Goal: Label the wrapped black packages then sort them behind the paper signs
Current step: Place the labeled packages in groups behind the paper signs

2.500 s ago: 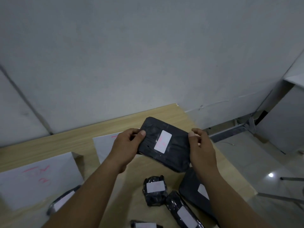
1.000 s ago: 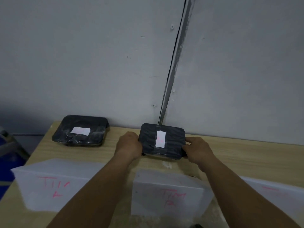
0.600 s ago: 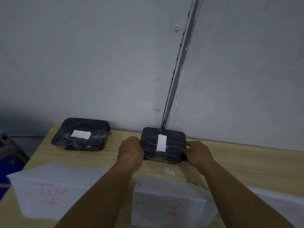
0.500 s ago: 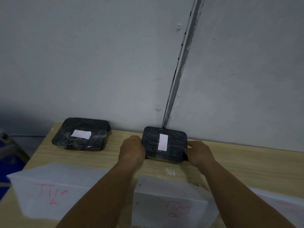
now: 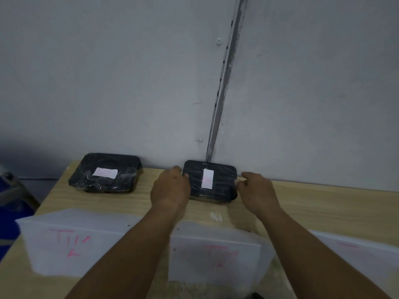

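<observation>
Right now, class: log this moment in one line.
package: set behind middle sign | left hand: at left edge | right hand: at right edge | grip: unclear

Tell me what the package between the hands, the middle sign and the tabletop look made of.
Package: black item under glossy clear film, likely plastic wrap; wrinkles glint.
Middle sign: thin matte white paper, folded, red marker strokes.
Tabletop: pale matte wood grain, possibly laminate; cannot tell.

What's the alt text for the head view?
A person's left hand holds and right hand touches the side edges of a labelled black package lying on a wooden table against the wall, behind the middle paper sign. A second labelled package lies behind the left sign.
</observation>
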A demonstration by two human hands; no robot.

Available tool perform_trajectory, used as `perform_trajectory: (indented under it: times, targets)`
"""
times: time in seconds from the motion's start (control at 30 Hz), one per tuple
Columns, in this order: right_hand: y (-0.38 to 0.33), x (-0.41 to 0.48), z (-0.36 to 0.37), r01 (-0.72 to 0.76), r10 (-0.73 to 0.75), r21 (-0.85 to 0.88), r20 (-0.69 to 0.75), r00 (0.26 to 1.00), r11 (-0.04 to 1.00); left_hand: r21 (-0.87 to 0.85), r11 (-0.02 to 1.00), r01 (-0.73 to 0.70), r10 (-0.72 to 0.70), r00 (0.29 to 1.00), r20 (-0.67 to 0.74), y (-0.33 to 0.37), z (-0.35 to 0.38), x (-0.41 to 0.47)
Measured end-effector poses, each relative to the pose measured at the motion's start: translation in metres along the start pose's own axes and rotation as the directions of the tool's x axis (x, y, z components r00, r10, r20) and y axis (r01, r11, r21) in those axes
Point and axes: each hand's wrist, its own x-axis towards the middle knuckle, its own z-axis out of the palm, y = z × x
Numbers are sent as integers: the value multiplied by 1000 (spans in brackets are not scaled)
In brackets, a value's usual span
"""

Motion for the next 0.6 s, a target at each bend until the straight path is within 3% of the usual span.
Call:
perform_trajectory:
  times: [0.1, 0.2, 0.37, 0.47, 0.6]
  targets:
    - [-5, -26, -21, 89, -83, 56, -102, 991, 994, -42, 981, -190, 181, 970, -164, 27, -15, -29]
    - [-3, -60, -50, 178, -156, 92, -211, 965, 980, -145, 905, -400, 341, 885, -316, 58, -23, -73]
    - [44, -143, -115, 274, -197, 154, -389, 900, 949, -342, 637, -690, 527, 715, -459, 114, -15, -172]
    - [103, -219, -142, 329, -181, 165, -575, 798, 930, -408, 478, -778, 540, 627, -562, 144, 15, -260]
    - [174, -309, -136, 323, -172, 144, -613, 771, 935, -521, 389, -760, 622, 633, -460, 154, 73, -360]
